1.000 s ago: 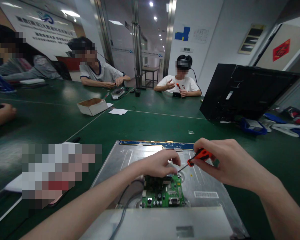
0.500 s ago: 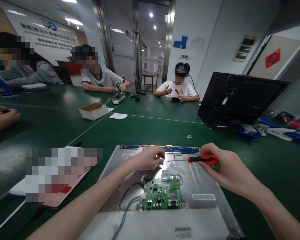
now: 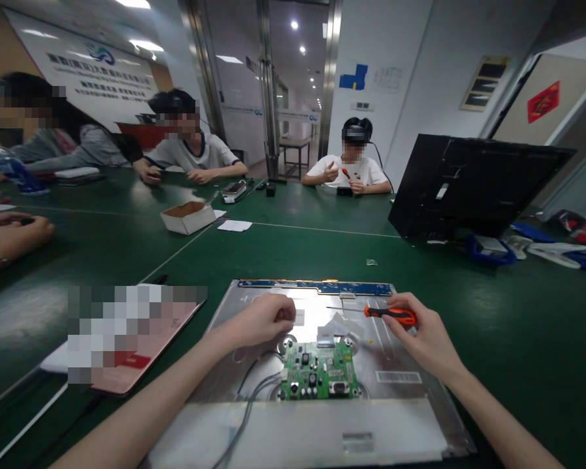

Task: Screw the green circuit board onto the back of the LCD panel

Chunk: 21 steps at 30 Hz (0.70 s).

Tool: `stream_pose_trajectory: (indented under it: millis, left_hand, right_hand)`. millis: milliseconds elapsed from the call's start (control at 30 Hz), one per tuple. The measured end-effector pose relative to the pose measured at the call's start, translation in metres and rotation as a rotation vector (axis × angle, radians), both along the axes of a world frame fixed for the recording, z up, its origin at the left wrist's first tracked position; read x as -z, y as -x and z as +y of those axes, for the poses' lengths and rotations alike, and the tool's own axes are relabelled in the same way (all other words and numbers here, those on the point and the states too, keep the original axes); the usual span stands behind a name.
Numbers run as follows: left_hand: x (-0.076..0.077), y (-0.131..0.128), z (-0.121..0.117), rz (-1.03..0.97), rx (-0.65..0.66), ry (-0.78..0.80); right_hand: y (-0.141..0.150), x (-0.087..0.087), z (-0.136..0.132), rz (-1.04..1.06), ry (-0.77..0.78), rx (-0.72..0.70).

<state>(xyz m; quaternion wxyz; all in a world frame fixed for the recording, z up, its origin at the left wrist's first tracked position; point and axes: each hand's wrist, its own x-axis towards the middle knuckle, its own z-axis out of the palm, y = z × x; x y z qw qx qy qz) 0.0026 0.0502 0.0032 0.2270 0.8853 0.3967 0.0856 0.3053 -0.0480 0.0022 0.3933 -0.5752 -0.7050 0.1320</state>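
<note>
In the head view, your right hand (image 3: 422, 332) grips the orange-and-black screwdriver (image 3: 388, 314), its shaft pointing left over the metal panel (image 3: 385, 361). Your left hand's (image 3: 266, 318) fingers curl above the panel; I cannot tell whether they pinch anything. The green circuit board (image 3: 322, 372) lies on the panel, nearer you than both hands. It looks light, stiff and fragile: take it by its bare edges, clear of the cables (image 3: 254, 392). The screwdriver should feel light; hold its thick handle.

A lettered wall sign (image 3: 97, 71), glass doors (image 3: 239, 81) and shared green table (image 3: 297, 254) mark an office.
</note>
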Motion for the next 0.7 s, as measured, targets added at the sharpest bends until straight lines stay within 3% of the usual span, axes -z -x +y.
stream_pose_trajectory:
  millis: [167, 333, 500, 700]
  left_hand:
    - [0.004, 0.003, -0.001, -0.025, -0.016, 0.012]
    - [-0.007, -0.002, -0.007, -0.129, 0.01, -0.069]
    - [-0.022, -0.026, -0.04, -0.25, 0.167, -0.076]
    - [-0.026, -0.066, -0.083, -0.123, 0.37, -0.111]
  right_hand:
    - [-0.002, 0.009, 0.0, 0.014, -0.051, 0.018]
    - [-0.003, 0.009, 0.0, 0.037, -0.126, 0.08]
    - [-0.003, 0.009, -0.002, 0.033, -0.216, 0.111]
    - [-0.004, 0.007, -0.006, -0.026, -0.291, 0.101]
